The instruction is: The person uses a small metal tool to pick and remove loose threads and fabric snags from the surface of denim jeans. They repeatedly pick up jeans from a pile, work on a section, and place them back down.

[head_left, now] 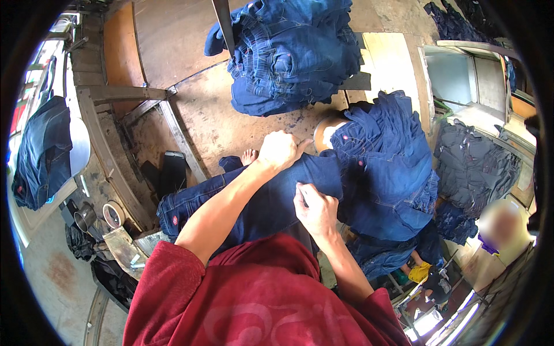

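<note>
A pair of dark blue jeans (262, 199) lies stretched across my lap, with a small red round tag at its left end. My left hand (280, 151) is above the far edge of the jeans, fingers curled and thumb pointing right. Whatever those fingers hold is hidden. Nearer to me, my right hand (317, 212) is over the right part of the jeans, its thumb and forefinger drawn together. Something small and dark shows between those fingers, too small to name. To the right, a heap of blue jeans (386, 167) sits close beside my right hand.
A tall stack of blue denim (294, 57) rests ahead on the worn wooden surface (213, 115). Wooden framing (182, 135) stands at left, near a roll of tape (113, 214) and a metal cup (85, 218). Dark grey garments (476, 164) lie far right; another person (437, 284) is at lower right.
</note>
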Tool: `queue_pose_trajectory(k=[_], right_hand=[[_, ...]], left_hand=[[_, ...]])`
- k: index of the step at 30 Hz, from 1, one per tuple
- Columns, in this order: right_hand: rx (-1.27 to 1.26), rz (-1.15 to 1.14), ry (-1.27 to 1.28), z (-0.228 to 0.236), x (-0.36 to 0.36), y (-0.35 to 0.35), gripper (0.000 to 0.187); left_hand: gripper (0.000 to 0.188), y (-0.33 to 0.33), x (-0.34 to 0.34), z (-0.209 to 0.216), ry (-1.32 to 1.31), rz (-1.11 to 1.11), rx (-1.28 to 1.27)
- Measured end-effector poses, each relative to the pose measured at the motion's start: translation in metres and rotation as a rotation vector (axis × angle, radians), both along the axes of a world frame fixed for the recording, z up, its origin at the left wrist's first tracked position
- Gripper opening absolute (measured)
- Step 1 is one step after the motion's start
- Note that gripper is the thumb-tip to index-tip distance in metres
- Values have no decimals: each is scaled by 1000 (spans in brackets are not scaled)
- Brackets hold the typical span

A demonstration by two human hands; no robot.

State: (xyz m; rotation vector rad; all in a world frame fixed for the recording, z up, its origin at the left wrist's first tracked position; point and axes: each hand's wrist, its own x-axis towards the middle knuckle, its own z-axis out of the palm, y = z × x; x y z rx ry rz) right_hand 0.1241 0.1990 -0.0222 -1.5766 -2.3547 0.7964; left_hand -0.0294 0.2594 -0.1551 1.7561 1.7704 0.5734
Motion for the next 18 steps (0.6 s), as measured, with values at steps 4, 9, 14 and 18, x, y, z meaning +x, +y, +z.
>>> queue_pose_trajectory(k=[4, 9, 14, 18], right_hand=[[8, 16, -36, -6, -1, 3, 5], [-81, 75, -153, 4, 3, 0, 6], [-16, -18, 34, -1, -1, 3, 8], [-26, 71, -149, -2, -1, 4, 8]], left_hand=[[66, 2, -1, 2, 5, -15, -71], [66, 1, 0, 0, -8, -8, -78], [67, 0, 1, -1, -7, 29, 97], [66, -1, 1, 0, -33, 30, 89]])
